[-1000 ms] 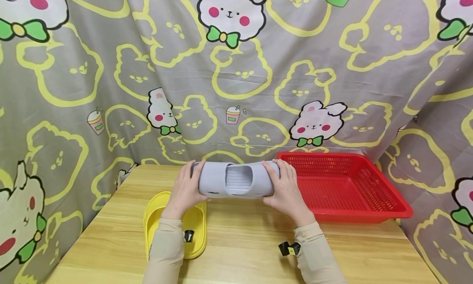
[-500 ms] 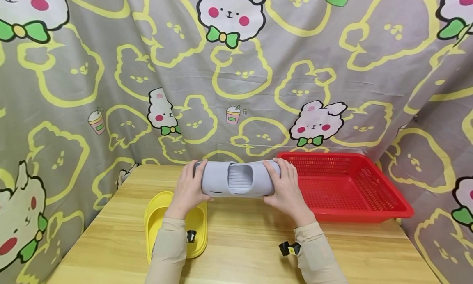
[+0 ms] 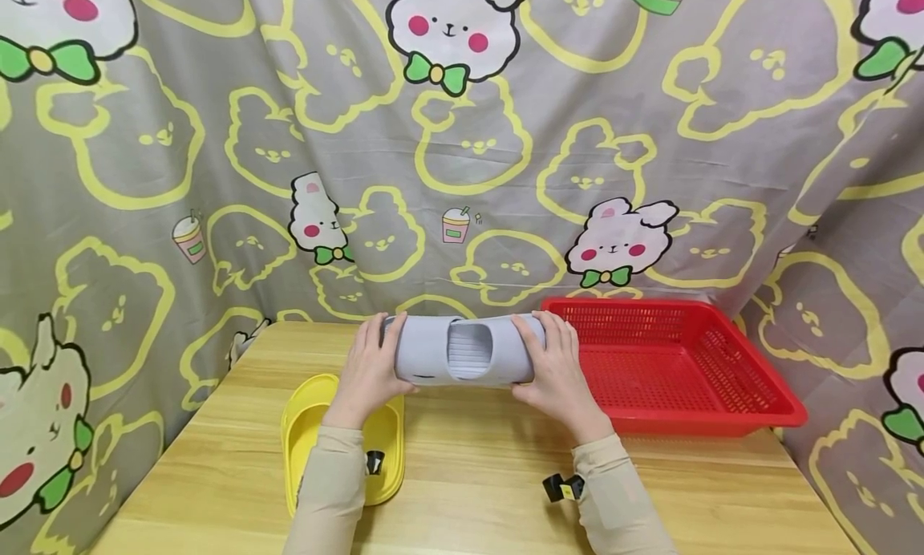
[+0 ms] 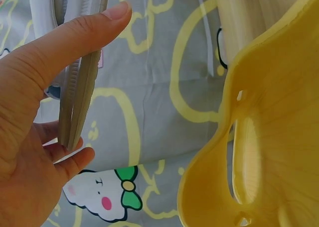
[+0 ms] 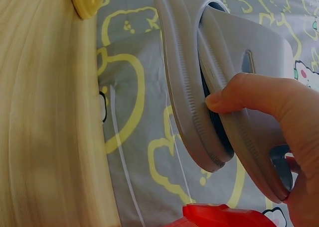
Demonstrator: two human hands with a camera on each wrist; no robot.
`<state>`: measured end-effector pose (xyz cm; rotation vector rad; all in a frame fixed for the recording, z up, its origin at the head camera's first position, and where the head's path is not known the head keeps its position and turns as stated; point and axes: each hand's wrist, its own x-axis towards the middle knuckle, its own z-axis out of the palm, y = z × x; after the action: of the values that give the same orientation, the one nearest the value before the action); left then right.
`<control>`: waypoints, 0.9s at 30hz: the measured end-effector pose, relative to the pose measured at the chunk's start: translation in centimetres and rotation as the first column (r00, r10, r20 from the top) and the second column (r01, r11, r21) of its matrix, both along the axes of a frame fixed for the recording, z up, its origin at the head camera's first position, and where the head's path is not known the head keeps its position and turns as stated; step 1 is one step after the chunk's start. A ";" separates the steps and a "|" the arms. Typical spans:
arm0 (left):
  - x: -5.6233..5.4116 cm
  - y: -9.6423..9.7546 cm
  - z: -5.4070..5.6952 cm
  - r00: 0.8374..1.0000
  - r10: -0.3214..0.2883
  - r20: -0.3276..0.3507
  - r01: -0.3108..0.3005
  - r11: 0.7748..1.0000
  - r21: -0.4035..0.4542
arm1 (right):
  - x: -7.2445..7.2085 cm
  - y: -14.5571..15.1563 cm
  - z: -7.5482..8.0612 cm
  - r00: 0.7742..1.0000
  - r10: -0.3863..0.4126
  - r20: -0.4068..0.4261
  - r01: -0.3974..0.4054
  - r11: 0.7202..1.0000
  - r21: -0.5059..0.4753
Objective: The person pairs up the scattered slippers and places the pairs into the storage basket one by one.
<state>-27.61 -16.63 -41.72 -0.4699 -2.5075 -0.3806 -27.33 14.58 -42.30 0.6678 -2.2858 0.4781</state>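
Observation:
A pair of light grey slippers (image 3: 422,346) is held level above the table, their uppers facing each other and partly fitted together. Between the uppers a round gap shows ribbed grey insole. My left hand (image 3: 370,370) grips the left end, its thumb (image 4: 107,23) laid across the sole edges in the left wrist view. At the other end my right hand (image 3: 554,370) holds on, thumb on top. In the right wrist view that thumb (image 5: 244,95) presses the near slipper (image 5: 259,53) at the slot between the two soles.
A yellow plastic basin (image 3: 386,439) stands on the wooden table (image 3: 476,467) under my left forearm. To the right is a red perforated basket (image 3: 693,423). A grey patterned curtain (image 3: 505,170) hangs behind and at both sides. A black wrist mount (image 3: 563,488) sits by my right sleeve.
My left hand has shifted slightly right with its end of the slippers, and the gap between the uppers has narrowed a little. My right hand has barely moved.

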 end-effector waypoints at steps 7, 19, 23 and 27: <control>0.2 0.3 0.2 1.000 0.000 -0.009 0.000 1.000 -0.009 | 0.0 0.0 -0.1 1.000 0.000 0.000 0.000 1.000 -0.002; 0.1 0.4 0.0 0.999 0.001 -0.032 -0.002 1.000 -0.025 | 0.0 -0.2 -0.1 1.000 0.003 -0.014 -0.003 1.000 -0.003; 0.2 0.5 0.0 1.000 0.003 -0.020 -0.003 1.000 -0.023 | 0.1 -0.2 -0.1 1.000 0.002 -0.014 -0.002 1.000 -0.003; 0.2 0.6 0.1 1.000 0.009 -0.016 -0.010 0.999 -0.033 | 0.1 -0.4 -0.1 1.000 0.002 -0.011 -0.002 1.000 -0.007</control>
<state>-27.43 -16.02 -41.67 -0.4719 -2.5028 -0.3313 -27.24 14.23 -42.39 0.6676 -2.2725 0.4817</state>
